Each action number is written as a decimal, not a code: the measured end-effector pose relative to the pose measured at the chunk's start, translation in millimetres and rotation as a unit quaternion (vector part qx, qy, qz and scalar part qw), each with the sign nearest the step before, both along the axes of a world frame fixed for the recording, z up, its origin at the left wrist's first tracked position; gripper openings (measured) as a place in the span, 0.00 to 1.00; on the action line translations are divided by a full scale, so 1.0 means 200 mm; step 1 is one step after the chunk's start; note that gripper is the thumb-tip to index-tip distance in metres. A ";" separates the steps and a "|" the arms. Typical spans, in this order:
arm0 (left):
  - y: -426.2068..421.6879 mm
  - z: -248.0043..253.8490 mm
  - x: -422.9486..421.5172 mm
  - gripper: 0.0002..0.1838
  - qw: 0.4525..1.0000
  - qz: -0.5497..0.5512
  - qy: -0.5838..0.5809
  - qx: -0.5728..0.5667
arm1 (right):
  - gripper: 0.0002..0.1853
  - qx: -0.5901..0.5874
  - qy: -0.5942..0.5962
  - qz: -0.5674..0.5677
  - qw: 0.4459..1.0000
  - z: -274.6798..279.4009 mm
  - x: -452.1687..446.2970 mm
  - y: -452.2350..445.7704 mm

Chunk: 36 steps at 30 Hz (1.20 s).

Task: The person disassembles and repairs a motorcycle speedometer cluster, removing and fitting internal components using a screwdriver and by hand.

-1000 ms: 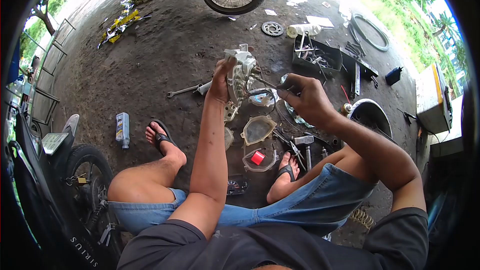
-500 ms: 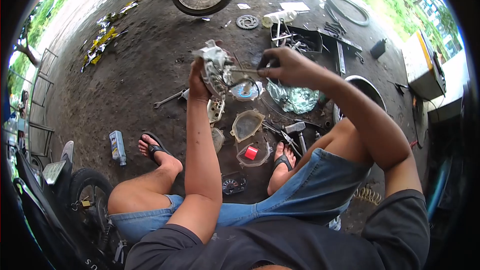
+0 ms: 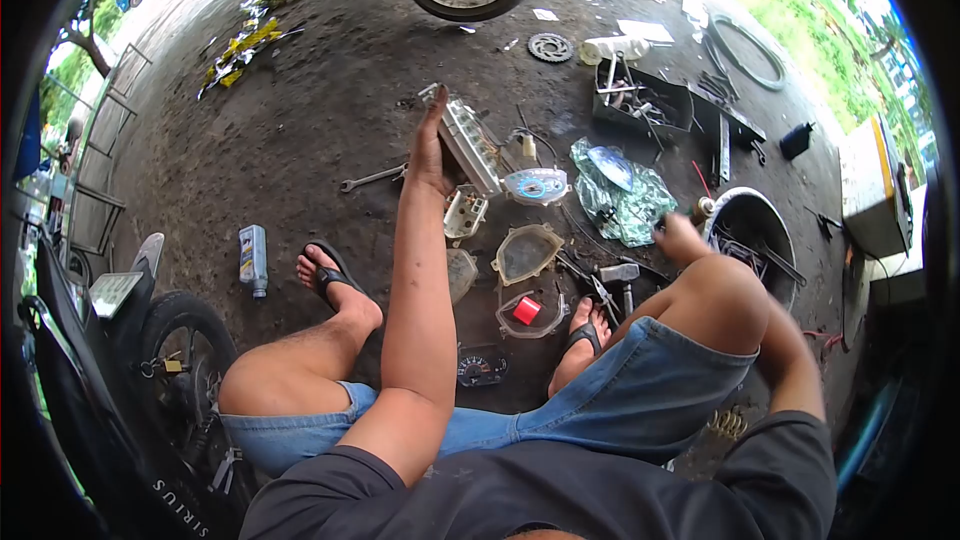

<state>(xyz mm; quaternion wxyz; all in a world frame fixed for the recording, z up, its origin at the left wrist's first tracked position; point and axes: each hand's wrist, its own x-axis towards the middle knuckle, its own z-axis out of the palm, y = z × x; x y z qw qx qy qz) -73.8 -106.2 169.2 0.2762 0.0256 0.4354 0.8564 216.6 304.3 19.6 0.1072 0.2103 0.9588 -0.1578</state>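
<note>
My left hand [image 3: 430, 158] is wrapped round the edge of a pale plastic instrument housing [image 3: 472, 145], held tilted above the ground. Beside its lower end lies a blue-and-white gauge face [image 3: 537, 186], and below it a small cream plastic part [image 3: 465, 213]. My right hand [image 3: 684, 238] is low at the right, beyond my raised knee, between crumpled green plastic [image 3: 630, 202] and a round basin [image 3: 775, 225]. It is smeared, and its fingers are too unclear to read. Nearer me are a clear lens frame [image 3: 527, 253], a red piece [image 3: 527, 311] and a black speedometer [image 3: 482, 368].
A hammer [image 3: 618, 274] and pliers lie by my right foot. Further off are a toolbox [image 3: 640, 105], a sprocket [image 3: 550, 48] and a motorcycle wheel [image 3: 472, 15]. A wrench [image 3: 372, 179] and a bottle [image 3: 253, 260] are at the left, near a parked motorbike [image 3: 110, 410].
My right hand has left the housing, moving right and down towards the basin. The housing in my left hand has been turned so that its long side shows.
</note>
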 end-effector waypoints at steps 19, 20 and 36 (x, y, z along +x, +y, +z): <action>0.17 0.20 0.06 0.52 0.987 -0.022 0.023 -0.155 | 0.30 -0.320 0.002 0.185 0.929 1.44 -0.65 -0.61; 0.20 0.21 0.07 0.52 0.987 -0.010 0.026 -0.160 | 0.32 -0.311 0.004 0.176 0.934 1.51 -0.67 -0.74; 0.05 0.29 0.09 0.42 0.993 -0.066 -0.035 -0.088 | 0.23 -0.592 0.090 0.024 0.801 1.09 -0.80 -0.75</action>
